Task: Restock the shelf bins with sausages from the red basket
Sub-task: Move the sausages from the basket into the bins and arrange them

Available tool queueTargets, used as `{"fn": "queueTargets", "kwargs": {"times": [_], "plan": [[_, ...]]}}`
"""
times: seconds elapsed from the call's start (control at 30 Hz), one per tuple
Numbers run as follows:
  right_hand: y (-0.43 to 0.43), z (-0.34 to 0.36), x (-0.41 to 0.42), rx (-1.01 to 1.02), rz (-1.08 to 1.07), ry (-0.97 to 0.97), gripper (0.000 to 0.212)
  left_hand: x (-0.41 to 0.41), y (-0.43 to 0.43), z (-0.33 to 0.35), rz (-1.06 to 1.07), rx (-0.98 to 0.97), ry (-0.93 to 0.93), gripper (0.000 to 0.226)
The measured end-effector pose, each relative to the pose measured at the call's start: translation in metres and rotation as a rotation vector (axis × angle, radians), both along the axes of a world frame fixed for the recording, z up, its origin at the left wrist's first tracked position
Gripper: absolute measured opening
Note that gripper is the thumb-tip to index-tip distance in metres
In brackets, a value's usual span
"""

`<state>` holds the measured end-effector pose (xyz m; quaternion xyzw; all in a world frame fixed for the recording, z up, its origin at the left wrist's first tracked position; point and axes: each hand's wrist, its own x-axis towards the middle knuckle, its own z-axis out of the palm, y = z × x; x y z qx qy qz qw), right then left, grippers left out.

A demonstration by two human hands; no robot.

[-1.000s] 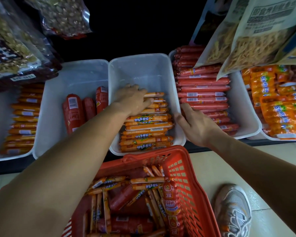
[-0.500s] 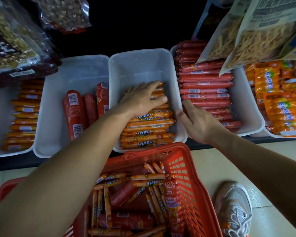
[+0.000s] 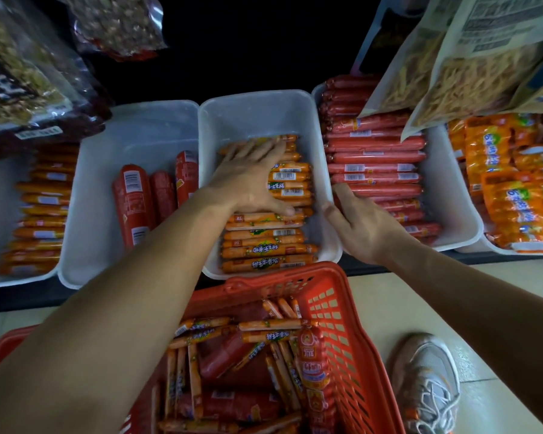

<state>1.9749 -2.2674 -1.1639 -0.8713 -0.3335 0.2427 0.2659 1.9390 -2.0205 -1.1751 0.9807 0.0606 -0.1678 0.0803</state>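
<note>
We count five white bins side by side on the shelf (image 3: 29, 297).

- **Far-L bin** (image 3: 13, 281): thin orange sausages, partly cut off by the frame edge.
- **2nd bin** (image 3: 138, 126): three thick red sausages (image 3: 132, 205).
- **Middle bin** (image 3: 257, 114): orange sausages (image 3: 264, 250) stacked crosswise. They're packed too tight for an exact count.
- **4th bin** (image 3: 449, 195): long red sausages (image 3: 376, 158) in rows.
- **Far-R bin** (image 3: 508, 251): orange packs (image 3: 514, 195).

There's one red basket (image 3: 339, 321) on the tile floor (image 3: 389, 292). It holds a jumble of thin orange sticks w/ thick red ones. One grey shoe (image 3: 427, 383) is just R of it. Two dark snack bags (image 3: 22, 76) hang upper L, and at least two pale bags (image 3: 483, 67) upper R.

Our two hands are both up at the bins. The L hand (image 3: 251, 180) lies palm-down on the orange sausages in the middle bin, fingers straight & spread, grasping nothing. The R hand (image 3: 364, 227) sits at the rim where the middle & 4th bins meet, thumb apart from the fingers. We can't tell if it pinches that rim.

The basket is nearest us, under both forearms & well apart from both hands. Its far rim is just below the middle bin's front rim.
</note>
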Motion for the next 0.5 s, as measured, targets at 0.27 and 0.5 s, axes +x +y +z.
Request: {"fn": "queueTargets", "kwargs": {"times": [0.27,0.5], "plan": [[0.0,0.0,-0.004,-0.034,-0.011,-0.105,0.022,0.0,-0.009,-0.008,0.105,0.041,0.009,0.108],[0.013,0.044,-0.01,-0.463,0.116,-0.501,0.054,-0.074,-0.017,0.065,0.141,-0.108,-0.055,0.096]]}}
